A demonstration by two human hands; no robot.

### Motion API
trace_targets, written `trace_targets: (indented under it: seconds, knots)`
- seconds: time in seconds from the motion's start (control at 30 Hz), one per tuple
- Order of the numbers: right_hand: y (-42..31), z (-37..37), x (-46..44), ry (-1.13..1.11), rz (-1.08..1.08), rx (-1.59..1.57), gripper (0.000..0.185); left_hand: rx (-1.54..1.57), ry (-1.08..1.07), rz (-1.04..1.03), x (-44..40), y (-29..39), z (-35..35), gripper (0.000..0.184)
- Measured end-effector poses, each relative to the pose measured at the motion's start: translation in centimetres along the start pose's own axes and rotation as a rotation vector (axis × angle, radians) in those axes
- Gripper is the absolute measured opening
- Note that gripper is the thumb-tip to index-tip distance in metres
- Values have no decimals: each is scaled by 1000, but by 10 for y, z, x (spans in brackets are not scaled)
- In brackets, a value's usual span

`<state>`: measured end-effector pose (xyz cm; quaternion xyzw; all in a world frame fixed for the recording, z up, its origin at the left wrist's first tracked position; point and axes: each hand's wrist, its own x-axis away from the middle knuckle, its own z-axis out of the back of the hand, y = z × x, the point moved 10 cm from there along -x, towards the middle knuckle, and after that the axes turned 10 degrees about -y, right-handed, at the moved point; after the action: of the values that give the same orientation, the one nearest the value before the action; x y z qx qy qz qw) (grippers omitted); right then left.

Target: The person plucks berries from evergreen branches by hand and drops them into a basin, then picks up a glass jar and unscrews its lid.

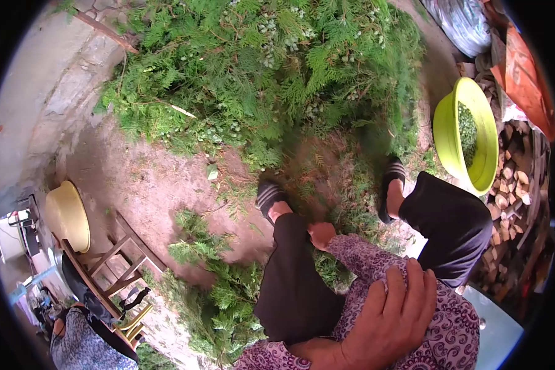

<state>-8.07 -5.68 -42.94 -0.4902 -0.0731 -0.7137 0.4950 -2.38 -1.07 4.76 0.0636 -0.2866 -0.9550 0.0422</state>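
Note:
My left hand (pixel 393 317) lies across the patterned purple sleeve (pixel 357 254) of my right arm, its fingers stretched over the cloth and holding nothing. My right hand (pixel 320 235) is curled closed beside my left knee, over the dark trousers' inner edge. Whether anything is inside it cannot be seen. In front of my feet is a large heap of green conifer branches (pixel 253 80) with small pale cones. More cut sprigs (pixel 228 290) lie on the ground to the left of my leg.
A yellow-green tub (pixel 445 132) holding small green pieces stands at the right, near stacked firewood (pixel 509 191). A pale yellow basin (pixel 68 216) leans at the left by a wooden stool frame (pixel 120 259). Another person's patterned clothing (pixel 89 339) shows at lower left.

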Motion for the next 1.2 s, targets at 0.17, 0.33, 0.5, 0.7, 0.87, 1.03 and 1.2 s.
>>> trace_targets:
  seconds: [0.17, 0.33, 0.5, 0.7, 0.87, 1.03, 1.2]
  knots:
    - [30, 10, 0, 66, 61, -359, 12, -15, 22, -13, 0, 6, -3, 29]
    - [49, 29, -3, -96, -82, -1315, 11, 25, -31, 42, 6, 4, -16, 31]
    - [9, 125, -36, 168, 137, -1218, 9, -16, -41, 9, -4, 2, -8, 29]
    - [-29, 175, -92, 595, 259, -401, 16, -60, -47, 55, -7, -8, 2, 28]
    - [-17, 176, -111, 591, 235, -337, 14, -24, -29, 153, -8, -20, 5, 26]
    - [-30, 179, -116, 485, 302, -232, 12, -64, -17, 155, -8, -23, 6, 24]
    - [-19, 170, -130, 334, 355, -360, 9, -33, -102, 292, -2, -30, -13, 26]
